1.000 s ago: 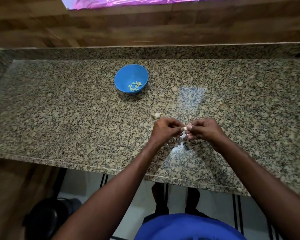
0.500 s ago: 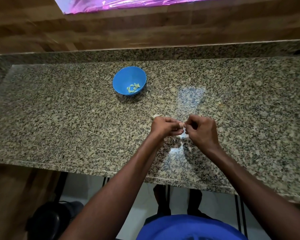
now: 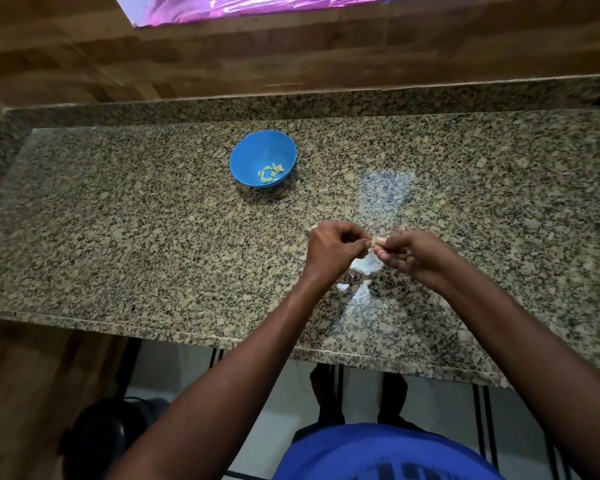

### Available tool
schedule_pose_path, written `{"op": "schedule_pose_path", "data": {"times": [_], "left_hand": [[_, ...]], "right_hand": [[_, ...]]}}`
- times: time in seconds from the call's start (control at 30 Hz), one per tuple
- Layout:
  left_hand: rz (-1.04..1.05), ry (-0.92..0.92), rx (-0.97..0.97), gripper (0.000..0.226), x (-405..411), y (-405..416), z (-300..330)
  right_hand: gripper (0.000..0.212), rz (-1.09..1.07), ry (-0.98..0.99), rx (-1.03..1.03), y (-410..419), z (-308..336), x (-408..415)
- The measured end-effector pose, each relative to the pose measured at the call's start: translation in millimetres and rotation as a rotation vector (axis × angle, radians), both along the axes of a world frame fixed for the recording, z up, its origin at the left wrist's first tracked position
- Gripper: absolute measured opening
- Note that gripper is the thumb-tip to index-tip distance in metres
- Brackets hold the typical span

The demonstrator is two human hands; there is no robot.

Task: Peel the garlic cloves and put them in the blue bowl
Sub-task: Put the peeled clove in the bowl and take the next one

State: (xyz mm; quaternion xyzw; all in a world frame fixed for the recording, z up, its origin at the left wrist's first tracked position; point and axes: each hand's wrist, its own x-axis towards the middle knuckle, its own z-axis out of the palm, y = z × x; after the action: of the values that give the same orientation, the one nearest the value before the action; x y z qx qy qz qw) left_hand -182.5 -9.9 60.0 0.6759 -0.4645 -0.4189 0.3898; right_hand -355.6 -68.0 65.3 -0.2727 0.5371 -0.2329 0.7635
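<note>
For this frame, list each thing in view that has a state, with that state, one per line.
left hand: fingers curled, pinching one end of the garlic clove.
right hand: fingers curled, pinching the other end of the clove.
garlic clove: held above the countertop between both hands; whether peeled, cannot tell.
blue bowl: upright on the countertop, holding a few peeled cloves.
countertop: pale scraps lying under the hands.

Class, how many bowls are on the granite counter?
1: a round blue plastic bowl sits toward the back of the speckled granite counter, left of both hands, holding peeled garlic cloves.
</note>
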Motion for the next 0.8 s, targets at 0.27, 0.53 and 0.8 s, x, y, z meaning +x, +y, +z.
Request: {"op": "schedule_pose_path", "data": {"times": [0.27, 0.53, 0.8], "left_hand": [[0.09, 0.064, 0.128, 0.002, -3, 0, 0], [0.246, 0.465, 0.455, 0.007, 3, -14, 4], [-0.036, -0.04, 0.062, 0.002, 4, -9, -3]], "right_hand": [[0.007, 0.115, 0.273, -0.345, 11, 1, 6], [0.016, 0.243, 0.728, -1.187, 32, -20, 14], [0.01, 0.011, 0.17, -0.321, 11, 0, 4]]}}
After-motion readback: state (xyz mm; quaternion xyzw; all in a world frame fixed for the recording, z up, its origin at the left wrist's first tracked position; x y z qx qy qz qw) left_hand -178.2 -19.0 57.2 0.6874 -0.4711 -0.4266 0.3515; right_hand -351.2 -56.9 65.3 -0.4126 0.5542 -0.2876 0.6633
